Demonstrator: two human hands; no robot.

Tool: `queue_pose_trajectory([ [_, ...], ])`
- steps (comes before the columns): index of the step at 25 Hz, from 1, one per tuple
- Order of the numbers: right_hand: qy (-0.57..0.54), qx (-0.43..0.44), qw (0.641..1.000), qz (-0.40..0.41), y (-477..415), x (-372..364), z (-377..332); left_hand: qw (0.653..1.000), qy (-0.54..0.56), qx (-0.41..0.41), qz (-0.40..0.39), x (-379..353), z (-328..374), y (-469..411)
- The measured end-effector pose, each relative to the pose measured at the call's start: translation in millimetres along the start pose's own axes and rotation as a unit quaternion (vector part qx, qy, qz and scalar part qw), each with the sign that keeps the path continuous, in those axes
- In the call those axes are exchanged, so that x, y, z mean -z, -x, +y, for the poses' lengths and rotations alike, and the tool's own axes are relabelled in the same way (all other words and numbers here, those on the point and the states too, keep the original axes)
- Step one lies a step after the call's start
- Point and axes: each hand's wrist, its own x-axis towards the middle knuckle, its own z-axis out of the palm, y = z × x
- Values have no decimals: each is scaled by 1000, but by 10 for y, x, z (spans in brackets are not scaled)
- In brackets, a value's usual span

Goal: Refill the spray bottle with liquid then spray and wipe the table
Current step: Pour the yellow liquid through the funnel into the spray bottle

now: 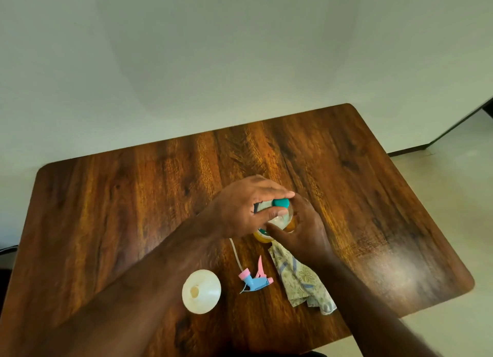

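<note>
Over the middle of the wooden table (pixel 373 196), both hands hold a clear bottle (pixel 278 219) with a teal cap (pixel 280 203). My left hand (pixel 237 210) comes from the left, its fingers and thumb curled around the cap end. My right hand (pixel 304 231) grips the bottle's body from the right. Just below them an orange-yellow container (pixel 262 236) shows, mostly hidden by the hands. The pink and blue spray head (pixel 256 278) lies detached on the table with its thin tube (pixel 236 252). A patterned cloth (pixel 301 279) lies crumpled beside it, partly under my right forearm.
A white funnel (pixel 201 291) lies on the table near the front, left of the spray head. A pale wall runs along the table's far edge. Light floor shows past its right edge.
</note>
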Motion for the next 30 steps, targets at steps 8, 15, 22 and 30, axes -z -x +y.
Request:
queue_pose_trajectory([
  [8,18,-18,999,24,15,-34,-46,993,-80,29,78,-207,86,103],
  [15,29,-30,996,73,103,-127,-174,951,-164,108,239,-445,429,219],
  [22,38,-24,996,71,103,-117,-108,945,-238,186,123,-267,662,2],
  [30,53,-14,996,72,86,-177,-54,919,-275,275,63,-174,829,-144],
])
